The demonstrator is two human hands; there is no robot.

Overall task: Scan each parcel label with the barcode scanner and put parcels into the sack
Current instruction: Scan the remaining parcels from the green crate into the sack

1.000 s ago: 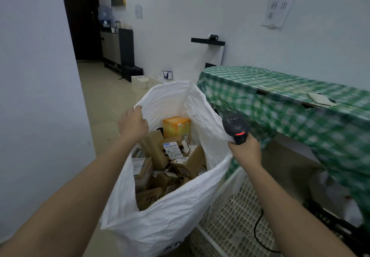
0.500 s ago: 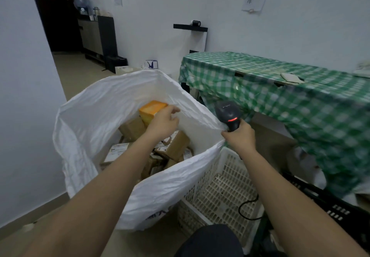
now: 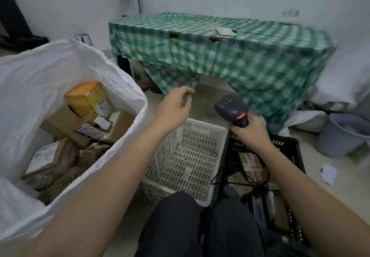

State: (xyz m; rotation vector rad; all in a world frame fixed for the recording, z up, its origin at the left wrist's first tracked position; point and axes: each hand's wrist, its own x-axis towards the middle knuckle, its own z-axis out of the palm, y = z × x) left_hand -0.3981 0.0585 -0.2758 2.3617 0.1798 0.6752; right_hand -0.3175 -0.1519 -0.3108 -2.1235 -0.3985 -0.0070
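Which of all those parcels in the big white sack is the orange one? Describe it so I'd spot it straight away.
Start at the big white sack on the left, its mouth open. Inside lies a heap of brown cardboard parcels; look at the far top of that heap. The orange box sits there tilted, the only brightly coloured one, with a white label on its side.

White sack (image 3: 50,72), orange box (image 3: 84,96), green-checked tablecloth (image 3: 230,56), black crate (image 3: 288,146).

Matt plastic scanner (image 3: 232,108), woven sack (image 3: 40,72), cardboard parcels (image 3: 66,120).
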